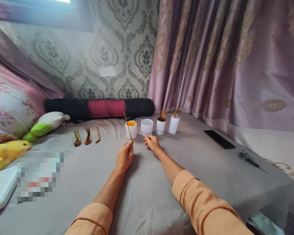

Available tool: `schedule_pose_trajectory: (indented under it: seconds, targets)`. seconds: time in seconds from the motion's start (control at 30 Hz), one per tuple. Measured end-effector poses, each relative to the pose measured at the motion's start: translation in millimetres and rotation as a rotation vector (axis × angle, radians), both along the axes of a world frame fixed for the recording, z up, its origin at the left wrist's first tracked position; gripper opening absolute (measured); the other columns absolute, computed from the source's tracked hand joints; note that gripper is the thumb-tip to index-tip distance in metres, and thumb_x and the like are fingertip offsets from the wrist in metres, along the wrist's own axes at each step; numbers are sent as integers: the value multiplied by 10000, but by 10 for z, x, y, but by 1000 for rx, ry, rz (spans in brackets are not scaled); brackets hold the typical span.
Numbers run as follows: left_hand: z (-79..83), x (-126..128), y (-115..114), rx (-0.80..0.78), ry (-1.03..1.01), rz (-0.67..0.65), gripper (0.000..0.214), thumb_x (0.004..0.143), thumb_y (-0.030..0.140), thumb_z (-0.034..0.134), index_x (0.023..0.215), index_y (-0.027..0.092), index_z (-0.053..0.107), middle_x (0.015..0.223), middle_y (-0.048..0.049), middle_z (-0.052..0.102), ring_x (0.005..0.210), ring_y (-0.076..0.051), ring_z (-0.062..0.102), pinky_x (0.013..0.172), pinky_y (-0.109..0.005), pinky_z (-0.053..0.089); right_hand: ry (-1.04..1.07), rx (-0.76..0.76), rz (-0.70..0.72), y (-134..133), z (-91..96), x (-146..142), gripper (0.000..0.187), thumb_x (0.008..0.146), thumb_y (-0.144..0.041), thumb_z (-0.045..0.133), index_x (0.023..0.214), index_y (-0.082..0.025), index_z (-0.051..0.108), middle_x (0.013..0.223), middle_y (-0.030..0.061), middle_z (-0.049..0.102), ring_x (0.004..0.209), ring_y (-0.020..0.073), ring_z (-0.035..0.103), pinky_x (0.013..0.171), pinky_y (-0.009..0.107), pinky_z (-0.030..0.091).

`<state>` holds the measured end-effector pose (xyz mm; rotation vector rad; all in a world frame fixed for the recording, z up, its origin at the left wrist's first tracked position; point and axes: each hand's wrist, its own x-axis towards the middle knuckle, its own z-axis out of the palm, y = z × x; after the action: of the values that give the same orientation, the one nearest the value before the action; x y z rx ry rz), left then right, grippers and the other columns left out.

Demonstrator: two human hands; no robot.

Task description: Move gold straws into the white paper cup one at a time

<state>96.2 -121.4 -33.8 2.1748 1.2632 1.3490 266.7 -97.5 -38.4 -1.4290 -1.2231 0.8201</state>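
My left hand is closed on a thin brown stick, which points up and slants in front of a white cup with orange inside. My right hand has its fingers curled together just in front of a second white cup; whatever it may hold is too small to make out. To the right stand a short white-wrapped container and a taller one, both with several thin brown sticks poking out. Three bent, golden-brown pieces lie to the left on the grey sheet.
A black and maroon roll lies along the wall. At the right are a dark phone and keys with a black pointed piece. Plush toys, a blurred-out packet and a white box sit at the left.
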Motion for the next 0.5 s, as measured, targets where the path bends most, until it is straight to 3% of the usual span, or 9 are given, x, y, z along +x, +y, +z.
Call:
schedule_pose_trajectory:
  seconds: [0.5]
  targets:
    - [21,45,-20,-80,65,-75,299,868,287,342,1016,180,579,783,-29,529,656,-112,486,622,-224,378,7,22,61,-39,49,31,314,763,-423,444,674,-146,562,506,-28,511,381,51,437,366,157,333]
